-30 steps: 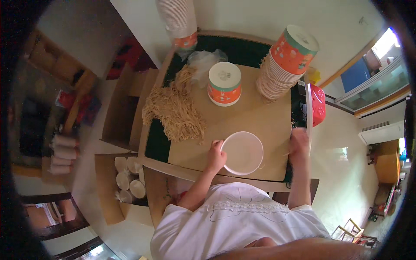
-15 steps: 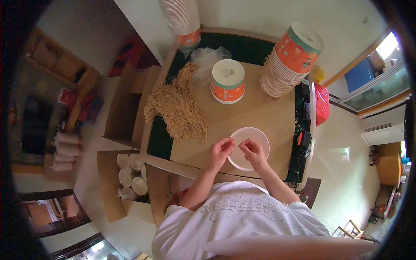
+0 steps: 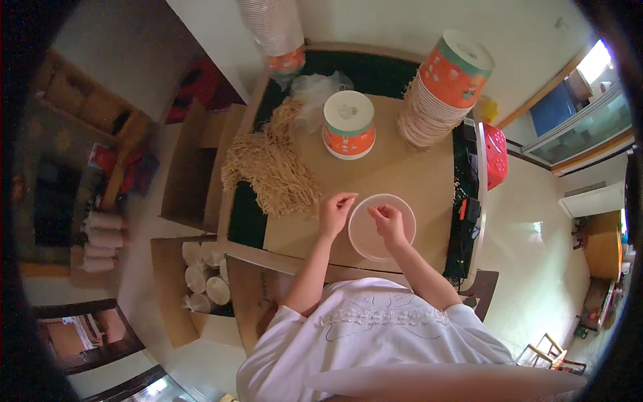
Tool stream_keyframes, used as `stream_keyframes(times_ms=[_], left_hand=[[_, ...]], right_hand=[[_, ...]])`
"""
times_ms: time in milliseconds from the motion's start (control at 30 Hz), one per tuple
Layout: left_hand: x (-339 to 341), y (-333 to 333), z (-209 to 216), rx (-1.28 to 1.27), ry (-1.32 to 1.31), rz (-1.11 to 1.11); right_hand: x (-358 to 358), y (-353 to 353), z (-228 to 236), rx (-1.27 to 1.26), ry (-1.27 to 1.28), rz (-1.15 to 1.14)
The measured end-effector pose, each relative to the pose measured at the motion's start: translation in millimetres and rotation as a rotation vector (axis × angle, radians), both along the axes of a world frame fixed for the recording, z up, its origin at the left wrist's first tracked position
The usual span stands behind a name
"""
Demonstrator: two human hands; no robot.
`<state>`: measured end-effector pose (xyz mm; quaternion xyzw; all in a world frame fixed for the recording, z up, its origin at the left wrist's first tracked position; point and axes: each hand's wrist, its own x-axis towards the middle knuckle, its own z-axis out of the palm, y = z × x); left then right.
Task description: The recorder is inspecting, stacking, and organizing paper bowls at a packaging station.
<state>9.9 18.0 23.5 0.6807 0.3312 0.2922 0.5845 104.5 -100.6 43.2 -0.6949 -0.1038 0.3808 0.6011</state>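
At the lower centre of the frame, I log a white tub (image 3: 367,241), mouth up, on the brown board (image 3: 402,174) that lies on the counter (image 3: 281,262). From my remote post I put the hand-to-tub relation first. Right hand (image 3: 390,224): over the tub's mouth, reaching in across the near right part of the rim, thumb and fingertips drawn close together and pointing left. Left hand (image 3: 335,216): beside the rim on its left, contact unclear, fingers bent, tips near the thumb and pointing up and to the right. Whether either pinch is fully closed, or has something thin between its tips, I cannot tell. Neither hand appears to grip the tub wall. Outline is round from my view, so no long axis to record; the right hand is the nearer to its middle. Bundle of tan strands (image 3: 271,171): upper left of the left hand, lower right end near that hand, long axis roughly top to bottom with a bulge to the left. Above centre, an orange tub (image 3: 349,125) stands upside down, well apart from both hands; a stack of tubs (image 3: 449,87) occupies the upper right.
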Motion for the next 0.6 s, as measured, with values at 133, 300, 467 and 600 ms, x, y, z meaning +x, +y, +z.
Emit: stream_keyframes(times_ms=[133, 300, 467, 600], left_hand=[[3.2, 10.2, -5.9, -0.015, 0.030, -0.191], [3.7, 14.2, -4.9, 0.053, 0.111, -0.293], [6.6, 16.0, 5.0, -0.023, 0.108, -0.381], [7.1, 18.5, 6.5, -0.089, 0.121, -0.419]], right_hand=[[2.2, 2.6, -6.6, -0.012, 0.074, -0.004], [2.9, 3.1, -4.5, -0.046, 0.099, 0.013], [2.7, 4.6, -2.3, -0.046, 0.127, 0.009], [1.2, 4.5, -0.6, -0.038, 0.129, -0.013]])
